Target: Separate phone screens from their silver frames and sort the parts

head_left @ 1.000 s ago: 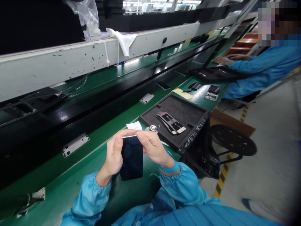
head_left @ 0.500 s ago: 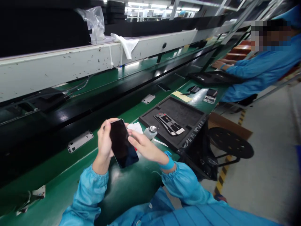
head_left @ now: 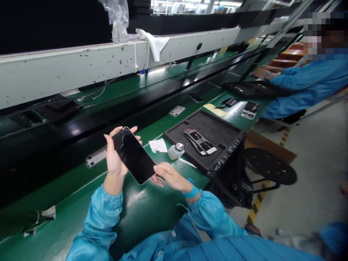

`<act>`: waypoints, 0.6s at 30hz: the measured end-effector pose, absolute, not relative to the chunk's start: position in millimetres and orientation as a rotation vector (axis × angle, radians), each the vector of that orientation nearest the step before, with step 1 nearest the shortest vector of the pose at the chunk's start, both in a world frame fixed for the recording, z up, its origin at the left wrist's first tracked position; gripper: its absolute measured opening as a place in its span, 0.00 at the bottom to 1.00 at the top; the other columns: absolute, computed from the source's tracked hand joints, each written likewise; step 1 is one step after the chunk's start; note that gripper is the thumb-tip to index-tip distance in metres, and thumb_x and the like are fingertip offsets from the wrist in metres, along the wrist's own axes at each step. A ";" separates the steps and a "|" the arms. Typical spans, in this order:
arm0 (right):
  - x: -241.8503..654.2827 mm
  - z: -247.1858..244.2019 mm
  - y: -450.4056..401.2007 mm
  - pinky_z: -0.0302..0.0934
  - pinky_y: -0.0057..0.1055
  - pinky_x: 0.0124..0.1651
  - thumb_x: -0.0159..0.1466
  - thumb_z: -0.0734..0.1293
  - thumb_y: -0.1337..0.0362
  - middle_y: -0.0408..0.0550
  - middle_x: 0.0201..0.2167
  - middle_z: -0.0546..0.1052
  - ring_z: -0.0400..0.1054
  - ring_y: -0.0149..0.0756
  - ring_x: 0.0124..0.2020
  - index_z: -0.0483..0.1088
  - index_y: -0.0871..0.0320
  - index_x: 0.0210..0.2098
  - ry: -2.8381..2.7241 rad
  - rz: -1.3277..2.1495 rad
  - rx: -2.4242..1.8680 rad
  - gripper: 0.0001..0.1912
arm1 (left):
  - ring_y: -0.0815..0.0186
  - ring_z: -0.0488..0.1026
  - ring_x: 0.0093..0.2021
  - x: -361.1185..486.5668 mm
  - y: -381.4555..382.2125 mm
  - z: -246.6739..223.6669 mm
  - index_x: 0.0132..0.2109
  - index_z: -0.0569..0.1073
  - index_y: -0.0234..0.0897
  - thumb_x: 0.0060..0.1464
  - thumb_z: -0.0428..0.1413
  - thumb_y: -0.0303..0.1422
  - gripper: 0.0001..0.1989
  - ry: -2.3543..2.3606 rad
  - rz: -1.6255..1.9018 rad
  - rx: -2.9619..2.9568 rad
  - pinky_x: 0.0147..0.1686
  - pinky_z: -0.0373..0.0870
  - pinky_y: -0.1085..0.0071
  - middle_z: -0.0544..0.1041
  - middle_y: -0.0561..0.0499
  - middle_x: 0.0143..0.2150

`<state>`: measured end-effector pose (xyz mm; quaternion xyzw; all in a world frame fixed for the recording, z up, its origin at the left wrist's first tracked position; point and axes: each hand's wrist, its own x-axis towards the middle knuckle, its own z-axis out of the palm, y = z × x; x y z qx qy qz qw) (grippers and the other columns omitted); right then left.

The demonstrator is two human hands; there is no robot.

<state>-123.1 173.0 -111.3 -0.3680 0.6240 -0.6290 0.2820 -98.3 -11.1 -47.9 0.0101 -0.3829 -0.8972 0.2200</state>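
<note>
The left hand is half curled around the slim, rectangular, black-fronted handset with a pale rim, thumb along one edge, fingers behind. The right hand pinches its lower corner at about 4 o'clock, thumb on the front, other fingers loosely bent beneath. Its front appears fully covered by the dark panel; whether anything remains undone on it cannot be told. A silvery, flat, cut-out plate lies at 9 o'clock, a squat translucent bottle with a metal top at 3 o'clock.
</note>
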 end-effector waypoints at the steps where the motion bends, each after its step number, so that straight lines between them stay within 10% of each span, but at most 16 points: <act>1: -121.6 -114.3 170.8 0.57 0.30 0.24 0.71 0.57 0.27 0.40 0.12 0.63 0.59 0.30 0.16 0.66 0.55 0.18 1.681 -1.703 -0.995 0.42 | 0.60 0.85 0.36 -98.7 -9.3 -48.4 0.52 0.74 0.42 0.71 0.51 0.61 0.27 -1.051 -2.464 0.046 0.39 0.84 0.63 0.87 0.42 0.47; 18: -108.1 -123.1 136.9 0.68 0.32 0.30 0.63 0.70 0.29 0.43 0.18 0.75 0.73 0.35 0.23 0.74 0.57 0.26 1.458 -1.716 -1.005 0.35 | 0.59 0.84 0.33 -110.4 -7.3 -55.9 0.49 0.74 0.41 0.69 0.50 0.64 0.29 -0.943 -2.191 0.151 0.36 0.81 0.63 0.87 0.44 0.41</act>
